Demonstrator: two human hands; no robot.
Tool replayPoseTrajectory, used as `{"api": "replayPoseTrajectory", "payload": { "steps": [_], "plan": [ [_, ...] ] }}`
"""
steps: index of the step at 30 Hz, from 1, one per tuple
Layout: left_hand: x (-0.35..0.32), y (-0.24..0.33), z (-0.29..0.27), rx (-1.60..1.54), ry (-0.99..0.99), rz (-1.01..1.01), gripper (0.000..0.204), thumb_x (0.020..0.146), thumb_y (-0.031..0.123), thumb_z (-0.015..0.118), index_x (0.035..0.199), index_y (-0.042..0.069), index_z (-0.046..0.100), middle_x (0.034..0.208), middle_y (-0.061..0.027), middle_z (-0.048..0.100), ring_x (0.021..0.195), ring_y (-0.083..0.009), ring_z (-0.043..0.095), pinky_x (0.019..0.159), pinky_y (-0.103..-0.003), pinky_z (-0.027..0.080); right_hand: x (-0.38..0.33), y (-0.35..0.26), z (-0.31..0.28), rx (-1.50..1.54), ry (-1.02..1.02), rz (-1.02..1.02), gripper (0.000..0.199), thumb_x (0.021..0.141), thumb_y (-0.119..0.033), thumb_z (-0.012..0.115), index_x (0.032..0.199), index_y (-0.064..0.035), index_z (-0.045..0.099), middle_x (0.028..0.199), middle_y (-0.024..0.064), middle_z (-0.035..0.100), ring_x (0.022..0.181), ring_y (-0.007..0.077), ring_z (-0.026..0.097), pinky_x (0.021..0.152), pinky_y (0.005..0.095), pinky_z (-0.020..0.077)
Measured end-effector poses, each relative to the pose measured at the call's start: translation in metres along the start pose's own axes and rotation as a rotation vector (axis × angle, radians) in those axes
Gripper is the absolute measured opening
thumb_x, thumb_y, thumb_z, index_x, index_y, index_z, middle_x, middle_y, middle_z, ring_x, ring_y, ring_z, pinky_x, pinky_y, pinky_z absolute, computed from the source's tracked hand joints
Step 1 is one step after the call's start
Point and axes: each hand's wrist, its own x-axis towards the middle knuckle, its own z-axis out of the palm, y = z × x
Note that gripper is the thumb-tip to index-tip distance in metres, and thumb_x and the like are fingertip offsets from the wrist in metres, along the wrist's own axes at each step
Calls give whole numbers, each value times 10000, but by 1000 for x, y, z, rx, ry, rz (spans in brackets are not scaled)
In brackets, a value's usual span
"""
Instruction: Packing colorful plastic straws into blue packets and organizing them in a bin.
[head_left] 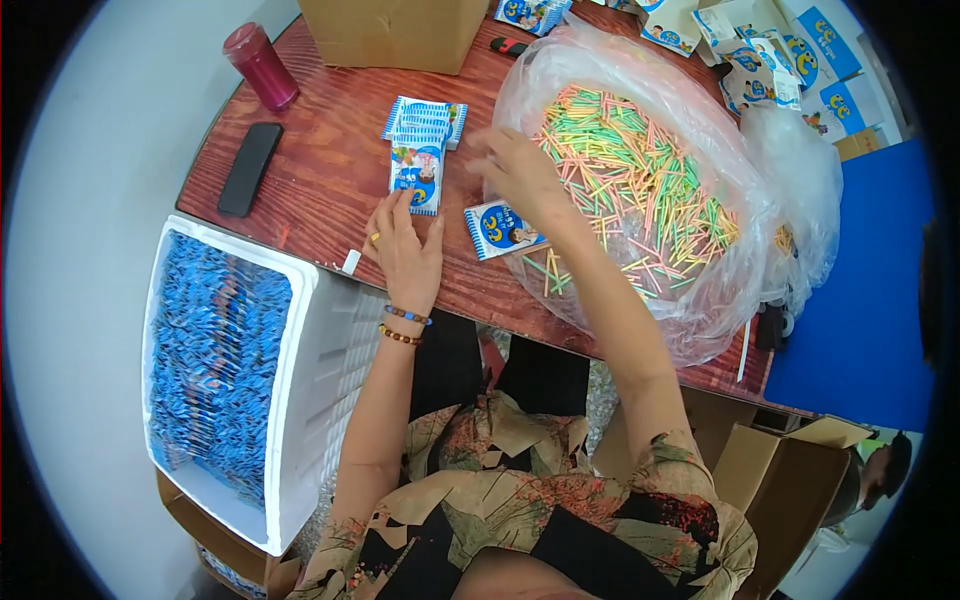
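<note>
My left hand (405,245) lies with its fingers stretched out, the tips touching the lower end of an overlapping row of small blue-and-white sachets (418,165). My right hand (522,172) is raised between that row and a clear plastic bag (690,335), its fingers apart and slightly blurred, with nothing visible in them. Beneath my right forearm a single blue-and-white sachet (500,230) rests by the bag's edge. Heaped in the spread-out bag are thin pink, green and yellow sticks (640,165). My right wrist and forearm cover part of the heap's left side.
To the left, a white foam box (310,330) holds densely packed blue sachets. A black phone (250,170) and a red-pink tumbler (262,68) occupy the table's left end. A cardboard box (395,30) stands behind the row. Printed cartons (760,70) are piled at the far right.
</note>
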Motion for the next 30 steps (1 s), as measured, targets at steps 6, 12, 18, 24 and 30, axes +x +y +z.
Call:
{"api": "replayPoseTrajectory", "payload": {
  "steps": [6, 12, 18, 24, 30],
  "plan": [
    [1, 3, -2, 28, -8, 4, 520, 827, 233, 680, 1287, 76, 495, 1310, -108, 475, 1251, -300, 386, 1026, -466, 250, -50, 15, -41, -321, -161, -66, 321, 730, -207, 740, 970, -31, 619, 928, 140, 605, 876, 312, 587, 765, 388, 469],
    [0, 8, -1, -72, -7, -30, 475, 834, 219, 674, 1263, 84, 519, 1287, -102, 489, 1226, -292, 403, 1016, -460, 257, -53, 44, -29, -27, -86, 68, 221, 705, -140, 754, 843, -32, 620, 874, 111, 593, 840, 281, 577, 719, 376, 454],
    [-3, 41, 5, -131, -42, 110, 433, 836, 231, 676, 1220, 71, 556, 1221, -97, 536, 1194, -290, 422, 1002, -460, 274, -58, 45, -27, -164, 93, -150, 125, 747, -111, 710, 815, -49, 625, 862, 66, 602, 776, 261, 574, 667, 360, 438],
    [6, 52, 15, -452, -87, 8, 391, 811, 193, 723, 1141, 32, 588, 1112, -127, 576, 1094, -257, 503, 942, -391, 390, -67, 17, -41, 532, 23, 213, 144, 821, -69, 664, 951, -57, 603, 905, 24, 611, 762, 107, 584, 664, 271, 471],
    [1, 53, 19, -921, -244, -369, 158, 825, 134, 706, 812, 7, 612, 695, -67, 565, 847, -180, 564, 747, -367, 421, -73, 14, -35, 679, 55, 312, 151, 835, -53, 655, 981, -45, 616, 925, 12, 608, 803, 66, 582, 666, 233, 479]
  ]
}}
